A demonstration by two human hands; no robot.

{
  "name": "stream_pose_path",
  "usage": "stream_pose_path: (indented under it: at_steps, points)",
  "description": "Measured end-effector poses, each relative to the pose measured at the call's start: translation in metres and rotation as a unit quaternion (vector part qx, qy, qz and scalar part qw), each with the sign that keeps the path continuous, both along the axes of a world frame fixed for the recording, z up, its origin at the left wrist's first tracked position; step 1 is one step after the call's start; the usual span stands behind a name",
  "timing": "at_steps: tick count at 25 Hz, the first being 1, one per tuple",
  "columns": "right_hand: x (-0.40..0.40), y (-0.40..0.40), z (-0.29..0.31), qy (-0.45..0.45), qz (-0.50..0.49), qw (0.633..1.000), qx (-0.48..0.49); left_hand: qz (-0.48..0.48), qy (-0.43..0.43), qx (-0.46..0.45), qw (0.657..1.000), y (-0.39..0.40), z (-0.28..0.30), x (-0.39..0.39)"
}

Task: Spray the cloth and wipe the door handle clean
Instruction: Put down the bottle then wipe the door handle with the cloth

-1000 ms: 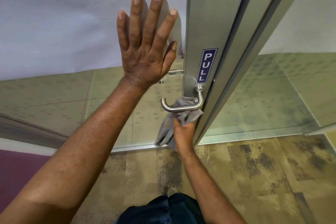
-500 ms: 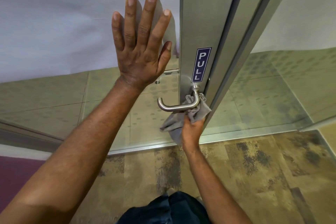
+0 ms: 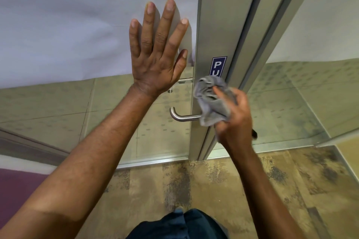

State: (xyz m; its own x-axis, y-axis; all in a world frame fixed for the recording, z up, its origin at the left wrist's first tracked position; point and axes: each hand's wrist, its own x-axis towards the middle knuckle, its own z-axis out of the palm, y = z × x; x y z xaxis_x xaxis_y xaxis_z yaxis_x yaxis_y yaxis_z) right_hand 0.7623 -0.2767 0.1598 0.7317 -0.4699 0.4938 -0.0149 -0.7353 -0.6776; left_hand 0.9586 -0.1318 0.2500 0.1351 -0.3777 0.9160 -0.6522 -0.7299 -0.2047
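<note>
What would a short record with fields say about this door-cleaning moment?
Left hand: open, fingers spread, palm flat against the door's frosted panel
Right hand: closed around a bunched grey cloth
Cloth position: pressed at the base of the lever door handle, covering the lower part of the blue PULL sign
Handle: brushed metal, free end exposed to the left of the cloth
Door: metal frame, glass lower panel
Floor: mottled tan carpet
Spray bottle: none visible

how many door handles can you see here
2: a lever handle on the near side, its base under the cloth held by the right hand, and another seen through the glass behind the left hand.
</note>
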Motion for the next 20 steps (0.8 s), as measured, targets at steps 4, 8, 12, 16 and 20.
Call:
stream_pose_path:
  at_steps: [4, 8, 12, 16, 20]
  points:
    - [0.028, 0.012, -0.005, 0.119, 0.008, 0.973, -0.198, -0.005, -0.002, 0.004, 1.000, 0.001, 0.002, -0.004]
    - [0.027, 0.011, -0.011, 0.181, 0.064, 0.935, -0.299, -0.007, 0.000, 0.002, 1.000, 0.001, 0.003, -0.002]
    - [0.045, 0.019, 0.012, 0.276, 0.083, 0.821, -0.493, -0.004, 0.002, 0.005, 1.000, 0.003, 0.002, -0.003]
    - [0.063, 0.036, 0.027, 0.348, 0.113, 0.798, -0.479, -0.003, 0.005, -0.001, 1.000, 0.002, 0.001, -0.004]
    - [0.060, 0.014, 0.030, 0.290, 0.198, 0.888, -0.297, 0.000, 0.001, -0.004, 1.000, 0.002, 0.003, -0.002]
